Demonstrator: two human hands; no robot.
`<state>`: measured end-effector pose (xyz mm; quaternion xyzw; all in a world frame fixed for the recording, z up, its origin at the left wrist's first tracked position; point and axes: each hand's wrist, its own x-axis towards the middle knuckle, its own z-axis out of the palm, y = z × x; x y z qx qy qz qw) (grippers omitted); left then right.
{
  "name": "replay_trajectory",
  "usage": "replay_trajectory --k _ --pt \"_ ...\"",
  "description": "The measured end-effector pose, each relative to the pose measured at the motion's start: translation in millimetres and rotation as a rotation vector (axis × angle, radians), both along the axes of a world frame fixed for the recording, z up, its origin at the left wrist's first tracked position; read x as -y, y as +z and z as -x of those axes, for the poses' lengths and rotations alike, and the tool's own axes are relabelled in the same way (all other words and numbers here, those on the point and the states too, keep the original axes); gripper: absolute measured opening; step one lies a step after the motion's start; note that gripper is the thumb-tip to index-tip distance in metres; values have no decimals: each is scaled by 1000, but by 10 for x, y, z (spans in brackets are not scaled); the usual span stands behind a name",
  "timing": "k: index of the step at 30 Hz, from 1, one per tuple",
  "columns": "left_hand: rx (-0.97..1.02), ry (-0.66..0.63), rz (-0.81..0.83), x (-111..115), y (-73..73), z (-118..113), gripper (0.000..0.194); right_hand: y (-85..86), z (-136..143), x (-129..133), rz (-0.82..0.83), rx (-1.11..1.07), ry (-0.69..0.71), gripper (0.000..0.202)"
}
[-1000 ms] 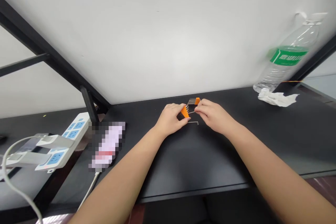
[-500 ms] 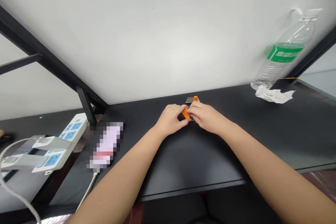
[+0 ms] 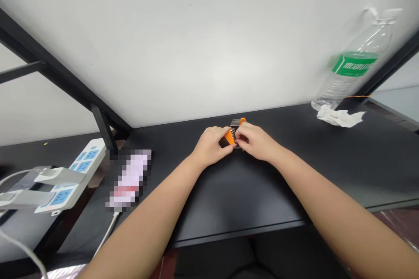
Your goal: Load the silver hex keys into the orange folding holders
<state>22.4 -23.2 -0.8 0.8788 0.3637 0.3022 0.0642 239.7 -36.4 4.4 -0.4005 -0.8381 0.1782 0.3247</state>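
Note:
My left hand point(image 3: 211, 146) grips an orange holder point(image 3: 229, 137) between thumb and fingers; several thin metal rods, which look like hex keys point(image 3: 233, 131), run through it. At the rods' right ends, my right hand point(image 3: 253, 139) is closed in a pinch; its fingertips hide what they hold. Just behind the hands, a second orange holder point(image 3: 242, 120) with thin metal rods point(image 3: 235, 122) lies on the black desk point(image 3: 235, 192). The palms cover part of both sets.
A clear bottle point(image 3: 355, 64) with a green label stands back right, beside a crumpled tissue point(image 3: 340, 117). On the left lie a blurred-out phone-like object point(image 3: 131, 178) with a white cable point(image 3: 106, 235) and a power strip point(image 3: 81, 168) with plugs. A white wall point(image 3: 209, 43) rises behind the desk.
The right fingers have drawn slightly away from the orange holder, baring more of the metal rods between the hands. My left hand still grips the holder. The view has shifted slightly.

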Motion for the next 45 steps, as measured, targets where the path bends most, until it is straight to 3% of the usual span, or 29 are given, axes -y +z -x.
replay_trajectory --k 6,11,30,34,39,41,45 --pt "-9 24 27 -1 22 15 34 9 -64 1 60 143 -115 10" --pt "-11 65 32 -13 15 20 42 31 -198 -18 213 349 -81 9" --pt "-5 66 36 -23 -1 24 42 9 -125 -40 280 294 -168 10" --pt "9 65 29 -24 -13 25 42 63 -94 -18 288 363 -200 13" --pt "4 70 39 -27 -18 31 41 132 -119 17 415 539 -334 19" --pt "3 64 34 -28 -18 31 42 143 -155 29 398 505 -324 20" --pt "19 58 28 -23 -9 28 43 166 -205 52 245 217 -156 13"
